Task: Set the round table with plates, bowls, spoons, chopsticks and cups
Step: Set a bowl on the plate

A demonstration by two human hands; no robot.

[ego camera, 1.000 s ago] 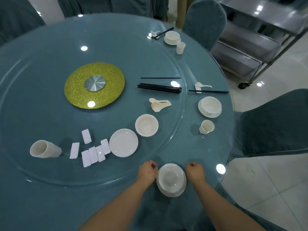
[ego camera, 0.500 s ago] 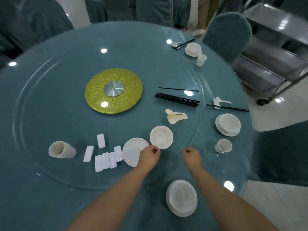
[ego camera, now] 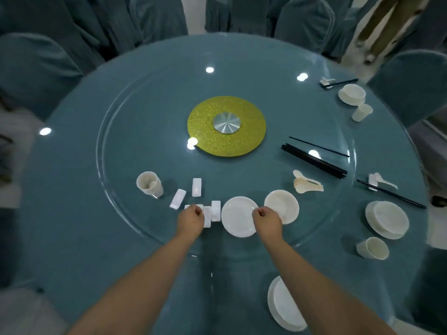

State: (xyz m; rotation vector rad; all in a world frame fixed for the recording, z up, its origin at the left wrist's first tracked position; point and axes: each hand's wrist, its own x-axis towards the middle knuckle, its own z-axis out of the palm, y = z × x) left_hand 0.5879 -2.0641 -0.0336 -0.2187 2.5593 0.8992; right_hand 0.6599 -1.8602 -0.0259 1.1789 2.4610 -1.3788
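My left hand hovers with curled fingers over a row of white chopstick rests on the glass turntable; nothing shows in its grasp. My right hand, also curled, lies between the white plate stack and the bowl stack, holding nothing visible. A plate with a bowl on it sits at the table's near edge. Stacked cups lie at the left. Spoons and black chopsticks lie at the right.
A gold disc marks the turntable's centre. A laid place with bowl, cup, rest and chopsticks is at the right. Another laid place with a cup is farther back. Covered chairs ring the table.
Both hands left the plate and bowl at the near edge and moved forward onto the turntable. The left hand shifted left over the rests. My view swung left.
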